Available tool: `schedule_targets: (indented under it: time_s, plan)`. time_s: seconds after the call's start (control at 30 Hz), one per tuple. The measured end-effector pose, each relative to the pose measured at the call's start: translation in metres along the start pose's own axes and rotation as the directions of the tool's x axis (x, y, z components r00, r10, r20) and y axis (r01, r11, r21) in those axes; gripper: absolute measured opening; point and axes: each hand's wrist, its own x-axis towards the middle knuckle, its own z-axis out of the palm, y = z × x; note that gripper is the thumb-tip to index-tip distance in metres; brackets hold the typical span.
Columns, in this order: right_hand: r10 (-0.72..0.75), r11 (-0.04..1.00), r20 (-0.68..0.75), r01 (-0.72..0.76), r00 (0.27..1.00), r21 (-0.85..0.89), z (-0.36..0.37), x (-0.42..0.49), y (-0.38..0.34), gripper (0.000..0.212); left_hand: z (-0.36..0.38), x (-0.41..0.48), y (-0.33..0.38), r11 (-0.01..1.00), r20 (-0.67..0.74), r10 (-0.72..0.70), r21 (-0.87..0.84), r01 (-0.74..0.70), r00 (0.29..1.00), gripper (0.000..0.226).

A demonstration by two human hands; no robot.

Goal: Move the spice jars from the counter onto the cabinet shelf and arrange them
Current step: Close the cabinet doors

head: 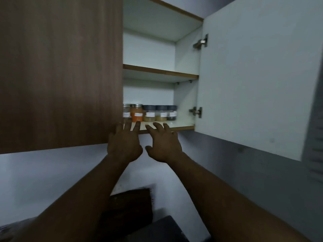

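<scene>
Spice jars (149, 113) are standing in a row running nine to three on the lower cabinet shelf (181, 124), at twelve o'clock from both hands. Left hand (125, 145) and right hand (163, 148) are hovering spread, gripping nothing, the left lying nearest the orange jar (136, 115).

Bottom cabinet shelf (181, 126), seemingly five spice jars (150, 113) in a row

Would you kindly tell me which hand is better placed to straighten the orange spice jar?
Probably the left hand: its straight fingers reach just below the orange jar, while the right hand sits further right, beneath the dark-lidded jars.
</scene>
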Motion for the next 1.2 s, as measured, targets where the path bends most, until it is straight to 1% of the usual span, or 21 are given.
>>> schedule_targets:
  time_s: [0.13,0.27,0.37,0.43,0.53,0.6,0.67,0.73,0.87,0.97,1.03,1.13,1.2]
  plan:
    - [0.115,0.99,-0.058,-0.119,0.992,-0.078,-0.043,-0.05,0.05,0.072,-0.01,-0.002,0.08,0.973,-0.039,0.193,-0.123,-0.196,0.98,0.093]
    - [0.262,0.937,-0.119,-0.282,0.958,-0.208,-0.086,-0.106,0.104,0.065,-0.026,-0.015,0.171,0.872,-0.107,0.406,-0.252,-0.42,0.908,0.089]
    - [0.352,0.89,-0.195,-0.392,0.915,-0.235,-0.114,-0.141,0.14,0.061,-0.039,-0.025,0.225,0.805,-0.139,0.486,-0.313,-0.504,0.863,0.082]
    - [0.413,0.856,-0.243,-0.466,0.877,-0.224,-0.132,-0.167,0.166,0.058,-0.049,-0.034,0.262,0.755,-0.175,0.542,-0.329,-0.567,0.822,0.077]
    - [0.488,0.809,-0.299,-0.553,0.82,-0.197,-0.153,-0.198,0.202,0.056,-0.059,-0.042,0.313,0.703,-0.215,0.606,-0.307,-0.642,0.766,0.071]
    - [0.545,0.782,-0.328,-0.609,0.772,-0.134,-0.163,-0.211,0.224,0.057,-0.062,-0.041,0.342,0.685,-0.217,0.644,-0.263,-0.679,0.734,0.07]
    - [0.605,0.76,-0.334,-0.649,0.723,-0.026,-0.172,-0.219,0.247,0.062,-0.063,-0.039,0.371,0.672,-0.223,0.673,-0.214,-0.709,0.705,0.074]
    - [0.647,0.75,-0.28,-0.659,0.709,0.066,-0.175,-0.224,0.267,0.068,-0.062,-0.039,0.393,0.661,-0.243,0.694,-0.159,-0.734,0.678,0.077]
    - [0.66,0.746,-0.133,-0.625,0.739,0.231,-0.164,-0.229,0.299,0.074,-0.049,-0.037,0.421,0.644,-0.255,0.732,-0.044,-0.764,0.632,0.072]
    - [0.632,0.755,-0.088,-0.587,0.77,0.294,-0.151,-0.227,0.312,0.082,-0.039,-0.03,0.426,0.64,-0.237,0.748,0.007,-0.769,0.62,0.075]
    - [0.626,0.758,-0.108,-0.569,0.773,0.319,-0.142,-0.223,0.316,0.079,-0.035,-0.026,0.425,0.631,-0.236,0.761,0.052,-0.774,0.605,0.078]
    - [0.667,0.732,-0.231,-0.565,0.708,0.38,-0.131,-0.217,0.317,0.061,-0.034,-0.02,0.421,0.606,-0.263,0.782,0.112,-0.787,0.565,0.075]
    - [0.672,0.735,-0.316,-0.55,0.669,0.397,-0.124,-0.214,0.314,0.047,-0.036,-0.019,0.415,0.592,-0.302,0.787,0.119,-0.797,0.539,0.067]
